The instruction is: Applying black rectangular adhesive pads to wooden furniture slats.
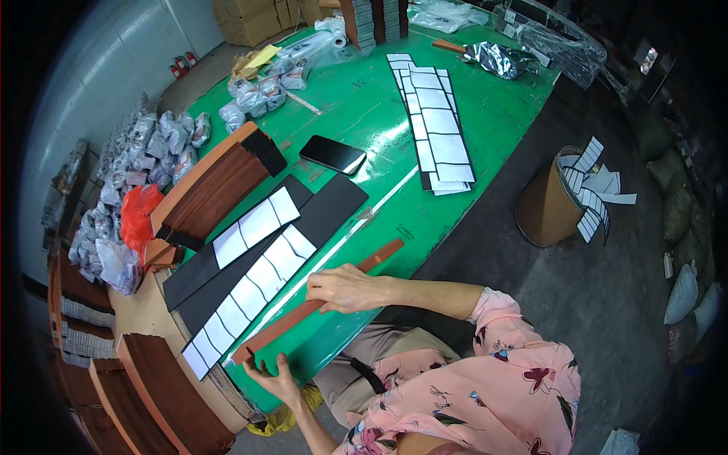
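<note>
A long thin brown strip point(377, 255) lies slanted along the near edge of the green table point(379, 121). My right hand point(343, 289) rests on the strip's middle with its fingers curled over it. At the strip's lower-left end, my left hand point(274, 378) pinches it between thumb and fingers. Just beyond the strip lie two long black strips point(334, 206) carrying rows of white rectangular labels point(262, 221).
A black phone point(332, 154) lies mid-table. A stack of brown strips point(216, 189) stands to the left, with more point(163, 394) on a bench below. Labelled black strips point(440, 125) lie further off. A brown bin point(550, 205) of white paper scraps stands on the floor at right. Silver bags point(163, 144) pile at left.
</note>
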A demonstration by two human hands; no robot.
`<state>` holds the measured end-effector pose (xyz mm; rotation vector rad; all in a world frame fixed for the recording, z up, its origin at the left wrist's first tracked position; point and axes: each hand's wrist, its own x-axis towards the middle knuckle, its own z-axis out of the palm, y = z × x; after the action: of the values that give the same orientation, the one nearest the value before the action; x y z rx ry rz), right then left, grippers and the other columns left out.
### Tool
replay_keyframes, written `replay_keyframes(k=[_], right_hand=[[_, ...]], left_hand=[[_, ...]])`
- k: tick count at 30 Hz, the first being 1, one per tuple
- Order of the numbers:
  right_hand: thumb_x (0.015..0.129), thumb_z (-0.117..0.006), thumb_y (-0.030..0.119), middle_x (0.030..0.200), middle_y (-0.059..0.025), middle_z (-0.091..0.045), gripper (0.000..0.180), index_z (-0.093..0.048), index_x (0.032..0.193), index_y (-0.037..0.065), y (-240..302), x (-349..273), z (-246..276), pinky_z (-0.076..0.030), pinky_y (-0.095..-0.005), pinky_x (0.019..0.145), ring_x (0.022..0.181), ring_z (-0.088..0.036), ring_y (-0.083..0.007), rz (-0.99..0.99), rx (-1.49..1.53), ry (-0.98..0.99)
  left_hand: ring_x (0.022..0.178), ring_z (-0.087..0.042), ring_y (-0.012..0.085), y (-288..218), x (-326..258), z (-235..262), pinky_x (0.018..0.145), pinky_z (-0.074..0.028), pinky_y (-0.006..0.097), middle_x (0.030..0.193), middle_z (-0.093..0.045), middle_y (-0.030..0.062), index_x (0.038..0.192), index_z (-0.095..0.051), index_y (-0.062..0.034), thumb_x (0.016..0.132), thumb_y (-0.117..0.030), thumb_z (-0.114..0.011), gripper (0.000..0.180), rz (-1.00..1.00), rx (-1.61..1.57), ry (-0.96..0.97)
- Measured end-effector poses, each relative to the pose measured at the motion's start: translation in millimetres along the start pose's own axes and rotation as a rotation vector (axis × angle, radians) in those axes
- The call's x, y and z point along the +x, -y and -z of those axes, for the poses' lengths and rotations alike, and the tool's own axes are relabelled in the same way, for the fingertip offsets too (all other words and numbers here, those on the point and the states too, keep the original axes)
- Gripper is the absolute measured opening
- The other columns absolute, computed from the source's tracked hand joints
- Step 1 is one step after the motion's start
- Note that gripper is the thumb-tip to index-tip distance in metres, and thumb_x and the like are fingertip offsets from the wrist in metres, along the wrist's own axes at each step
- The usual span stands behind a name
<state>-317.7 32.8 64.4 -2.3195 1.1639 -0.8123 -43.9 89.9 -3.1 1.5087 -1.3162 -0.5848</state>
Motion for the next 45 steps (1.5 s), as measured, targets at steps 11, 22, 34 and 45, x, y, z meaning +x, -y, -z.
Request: replay_keyframes(k=[11,22,34,45], right_hand=[[0.074,-0.071,0.026,0.093,-0.0088,-0.055,0.033,-0.059,0.099,0.007,-31,-7,-21,-0.047,-0.0439,0.068,0.09,-0.059,-0.0278,-0.088,-0.068,0.394],[0.068,-0.073,0.023,0.082,-0.0046,-0.057,0.028,-0.058,0.086,0.009,-31,-17,-31,-0.046,-0.0398,0.067,0.081,-0.059,-0.0235,-0.02,-0.232,0.117],[0.067,-0.072,0.021,0.076,-0.0027,-0.054,0.025,-0.053,0.078,0.01,-31,-8,-38,-0.043,-0.0362,0.066,0.077,-0.056,-0.0216,0.041,-0.275,0.089],[0.063,-0.075,0.02,0.087,-0.002,-0.057,0.03,-0.057,0.086,0.012,-27,-7,-37,-0.041,-0.0346,0.08,0.086,-0.056,-0.0205,0.055,-0.303,0.047]], left_hand=[[0.102,-0.052,0.0174,15,4,8,0.088,-0.042,0.03,0.115,-0.054,0.0097,0.123,-0.048,-0.0029,0.079,-0.007,-0.069,0.048,0.065,-0.073,0.158],[0.092,-0.054,0.016,29,3,-1,0.077,-0.047,0.028,0.105,-0.057,0.0104,0.104,-0.052,-0.0012,0.08,-0.005,-0.068,0.029,0.077,-0.339,0.134],[0.094,-0.055,0.019,34,-1,6,0.077,-0.048,0.03,0.103,-0.057,0.0118,0.103,-0.05,-0.0008,0.079,0.0,-0.066,0.028,0.019,-0.263,0.134],[0.094,-0.054,0.0208,39,-3,6,0.082,-0.043,0.031,0.102,-0.058,0.0121,0.111,-0.05,0.0,0.09,-0.051,-0.049,0.055,-0.005,-0.222,0.155]])
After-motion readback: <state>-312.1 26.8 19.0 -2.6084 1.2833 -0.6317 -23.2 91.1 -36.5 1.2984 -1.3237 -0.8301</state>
